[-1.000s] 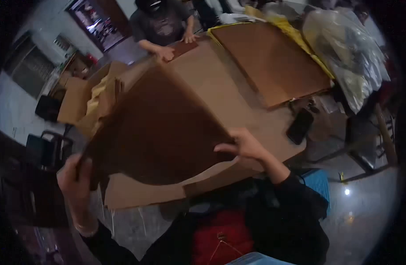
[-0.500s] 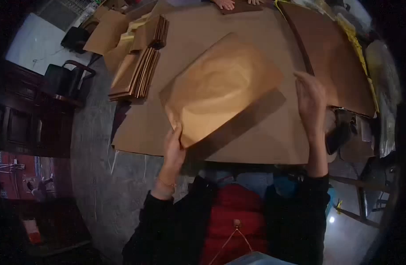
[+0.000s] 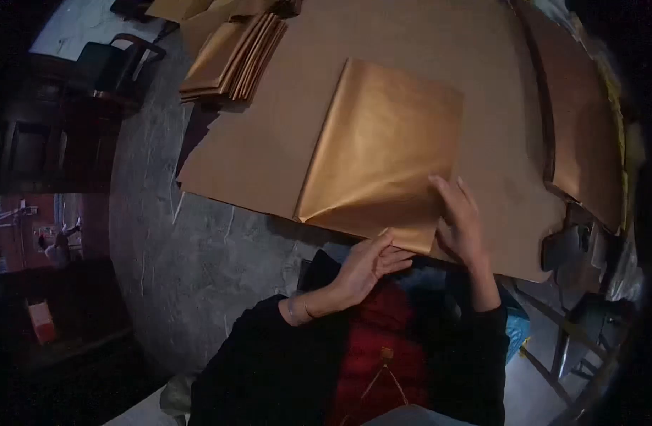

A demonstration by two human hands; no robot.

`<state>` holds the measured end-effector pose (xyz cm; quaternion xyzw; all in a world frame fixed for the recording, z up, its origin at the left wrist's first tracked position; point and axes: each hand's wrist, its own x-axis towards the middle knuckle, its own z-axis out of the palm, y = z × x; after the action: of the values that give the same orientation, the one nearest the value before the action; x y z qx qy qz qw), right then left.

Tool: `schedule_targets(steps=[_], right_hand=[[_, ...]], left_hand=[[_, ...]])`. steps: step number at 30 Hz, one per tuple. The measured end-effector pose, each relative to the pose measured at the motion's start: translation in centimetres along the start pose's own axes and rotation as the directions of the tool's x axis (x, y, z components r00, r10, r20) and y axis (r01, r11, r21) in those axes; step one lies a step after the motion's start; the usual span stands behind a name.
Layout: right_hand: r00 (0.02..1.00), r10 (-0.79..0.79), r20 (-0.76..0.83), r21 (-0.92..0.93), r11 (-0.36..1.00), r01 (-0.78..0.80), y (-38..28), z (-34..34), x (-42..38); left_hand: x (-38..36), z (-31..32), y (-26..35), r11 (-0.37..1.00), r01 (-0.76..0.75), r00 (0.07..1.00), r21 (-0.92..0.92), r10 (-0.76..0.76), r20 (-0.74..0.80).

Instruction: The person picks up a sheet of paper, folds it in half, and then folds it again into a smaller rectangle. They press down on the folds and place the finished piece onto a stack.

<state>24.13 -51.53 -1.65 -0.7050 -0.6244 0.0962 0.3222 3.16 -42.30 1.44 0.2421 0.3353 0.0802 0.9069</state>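
Note:
A shiny golden-brown paper sheet (image 3: 390,149) lies on the brown cardboard tabletop (image 3: 248,156), its near edge reaching the table's front edge. The left side is folded over in a soft, rounded crease. My left hand (image 3: 365,271) pinches the near edge, thumb on top and fingers underneath. At the lower right side of the paper rests my right hand (image 3: 466,224), fingers apart, fingertips right at the paper's edge.
Folded brown paper pieces stand in a stack (image 3: 233,60) at the back left. A larger brown sheet (image 3: 581,121) covers the right side. Beyond the table's left are a dark chair (image 3: 113,67) and grey floor (image 3: 177,248).
The paper has come down flat and turned, nearer to me. My left hand has shifted right along its near edge; my right hand has come in to its right side. The view has shifted.

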Motion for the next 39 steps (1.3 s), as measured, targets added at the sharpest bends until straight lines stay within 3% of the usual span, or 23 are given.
schedule_targets(steps=[3, 5, 7, 9, 10, 11, 12, 13, 15, 18, 21, 25, 26, 28, 29, 30, 32, 33, 35, 37, 39], right_hand=[[0.994, 0.044, -0.095, 0.106, 0.994, -0.034, 0.0, 0.5, 0.3], [0.986, -0.071, 0.152, -0.169, 0.981, 0.096, 0.2, -0.5, 0.5], [0.976, 0.009, 0.217, -0.25, 0.967, 0.047, 0.4, -0.5, -0.1], [0.957, -0.064, 0.283, -0.229, 0.964, 0.132, 1.4, -0.6, -1.0], [0.956, -0.04, 0.289, -0.254, 0.96, 0.117, 1.6, -1.6, -1.8], [0.951, -0.008, 0.308, -0.25, 0.964, 0.088, 1.5, -1.8, -1.9], [0.945, 0.006, 0.328, -0.224, 0.972, 0.072, 1.2, -1.5, -1.6], [0.948, -0.009, 0.318, -0.142, 0.988, 0.057, 1.6, -1.6, -2.0], [0.942, -0.026, 0.335, -0.156, 0.984, 0.082, 1.6, -1.9, -2.2], [0.929, 0.052, 0.367, -0.241, 0.97, 0.042, 2.2, -2.1, -2.6], [0.927, 0.056, 0.371, -0.22, 0.975, 0.029, 2.3, -2.8, -3.0], [0.926, 0.041, 0.376, -0.205, 0.978, 0.041, 2.0, -2.5, -1.8], [0.934, 0.05, 0.353, -0.108, 0.994, -0.012, 2.3, -2.8, -1.8], [0.96, 0.094, 0.263, 0.029, 0.994, -0.105, 3.0, -3.3, -1.1], [0.96, 0.092, 0.266, 0.027, 0.994, -0.102, 3.7, -3.3, -1.1], [0.954, 0.197, 0.224, 0.202, 0.949, -0.244, 4.0, -3.5, -0.7], [0.749, 0.532, 0.394, 0.389, 0.642, -0.661, 4.0, -4.7, 0.6], [0.748, 0.532, 0.396, 0.389, 0.641, -0.662, 4.2, -4.5, 0.6], [0.642, 0.752, 0.15, 0.539, 0.482, -0.691, 5.0, -3.0, 0.6], [0.545, 0.838, 0.034, 0.61, 0.414, -0.675, 5.7, -2.4, 1.6], [0.54, 0.836, 0.098, 0.528, 0.416, -0.74, 7.1, -2.6, 3.1]], left_hand=[[-0.4, 0.7, 0.2, 0.976, 0.22, 0.971, -0.01, -0.218, 0.095], [-0.4, 0.3, -0.1, 0.952, 0.297, 0.937, 0.07, -0.304, 0.169], [-0.7, 0.7, 1.2, 0.869, 0.383, 0.846, 0.313, -0.466, 0.259], [-1.1, 0.1, 2.2, 0.799, 0.155, 0.828, 0.581, -0.426, 0.365], [-1.0, 0.3, 3.3, 0.6, -0.24, 0.885, 0.763, -0.187, 0.426], [-0.6, 0.4, 4.7, 0.223, -0.53, 0.844, 0.818, 0.053, 0.533], [1.0, 0.1, 5.9, -0.173, -0.59, 0.778, 0.789, 0.141, 0.613], [3.0, -0.6, 7.5, -0.554, -0.507, 0.699, 0.66, 0.184, 0.691], [6.5, -3.2, 9.9, -0.691, -0.419, 0.789, 0.589, 0.044, 0.613], [9.3, -6.3, 12.5, -0.79, -0.424, 0.756, 0.442, -0.04, 0.653], [9.6, -6.7, 13.8, -0.762, -0.433, 0.819, 0.482, -0.109, 0.563], [9.9, -7.7, 14.4, -0.776, -0.433, 0.812, 0.459, -0.115, 0.572], [9.8, -7.8, 14.7, -0.779, -0.419, 0.819, 0.467, -0.102, 0.564], [10.1, -7.9, 15.4, -0.645, -0.51, 0.812, 0.569, -0.142, 0.566], [10.0, -7.9, 16.1, -0.474, -0.564, 0.805, 0.676, -0.132, 0.578], [10.0, -7.6, 16.4, -0.473, -0.564, 0.805, 0.677, -0.132, 0.579], [10.1, -7.5, 17.1, -0.333, -0.511, 0.855, 0.792, -0.107, 0.507], [10.1, -7.7, 16.9, -0.277, -0.547, 0.825, 0.79, -0.021, 0.564], [9.8, -8.2, 16.9, -0.171, -0.48, 0.864, 0.86, 0.078, 0.498], [9.4, -8.5, 16.5, -0.103, -0.455, 0.859, 0.885, 0.21, 0.466], [9.4, -9.3, 16.4, -0.118, -0.464, 0.839, 0.878, 0.259, 0.479]])
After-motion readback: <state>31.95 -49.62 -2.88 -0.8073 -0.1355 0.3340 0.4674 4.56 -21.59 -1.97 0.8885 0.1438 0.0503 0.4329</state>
